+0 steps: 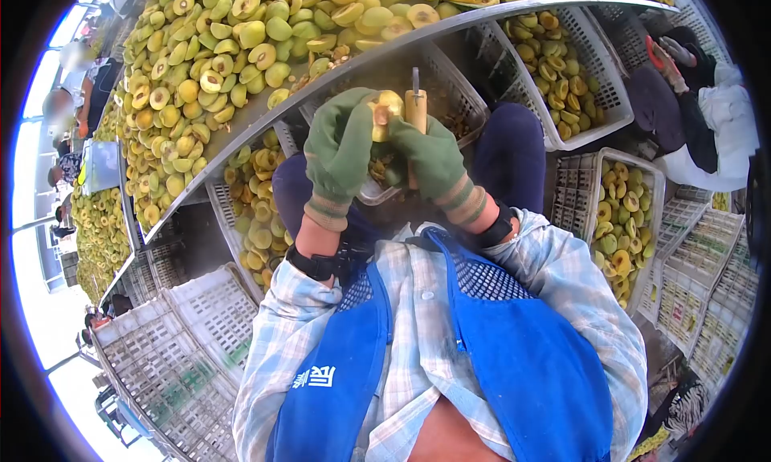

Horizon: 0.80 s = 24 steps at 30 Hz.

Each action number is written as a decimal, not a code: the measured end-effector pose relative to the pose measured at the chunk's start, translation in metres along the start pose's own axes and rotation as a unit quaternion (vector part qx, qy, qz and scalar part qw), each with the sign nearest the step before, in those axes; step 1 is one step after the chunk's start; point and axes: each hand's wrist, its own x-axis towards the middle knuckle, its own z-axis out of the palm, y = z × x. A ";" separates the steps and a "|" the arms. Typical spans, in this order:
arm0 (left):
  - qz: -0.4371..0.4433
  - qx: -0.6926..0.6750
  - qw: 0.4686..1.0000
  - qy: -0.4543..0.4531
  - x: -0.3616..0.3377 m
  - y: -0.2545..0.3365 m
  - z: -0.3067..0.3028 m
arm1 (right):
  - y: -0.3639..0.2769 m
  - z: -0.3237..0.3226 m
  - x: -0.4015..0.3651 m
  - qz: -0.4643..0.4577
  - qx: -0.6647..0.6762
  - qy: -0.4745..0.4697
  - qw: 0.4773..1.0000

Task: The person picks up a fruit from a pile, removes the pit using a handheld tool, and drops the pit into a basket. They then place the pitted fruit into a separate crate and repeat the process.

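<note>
My left hand (pixel 339 145), in a green knitted glove, is closed around a piece of yellow stone fruit (pixel 384 115), apricot- or plum-like. My right hand (pixel 434 158), gloved the same way, grips a small tool with a wooden handle (pixel 416 110). A narrow metal part stands up from the handle's top; its exact shape is hard to make out. Both hands are close together, and the right thumb side lies against the fruit. Below them, between my knees, stands a crate (pixel 470 101) with dark, wet scraps, partly hidden by the gloves.
Heaped halved fruit (pixel 249 36) covers the metal-edged table (pixel 353 61) ahead. Fruit-filled crates stand on the left (pixel 261 213), at the upper right (pixel 562 77) and on the right (pixel 622 221). Stacked white crates (pixel 185 350) are at lower left. Other people are at the far left.
</note>
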 end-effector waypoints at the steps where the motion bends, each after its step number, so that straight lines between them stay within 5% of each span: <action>1: 0.019 0.023 1.000 -0.007 0.002 -0.003 -0.002 | -0.002 -0.002 -0.001 0.007 0.008 -0.008 1.000; 9: 0.067 0.212 0.971 -0.084 -0.002 0.007 0.005 | 0.008 -0.013 -0.001 -0.041 0.002 0.025 0.999; 24: 0.148 -0.021 0.980 -0.130 -0.002 -0.048 0.006 | 0.033 -0.021 0.001 0.074 0.142 -0.047 0.986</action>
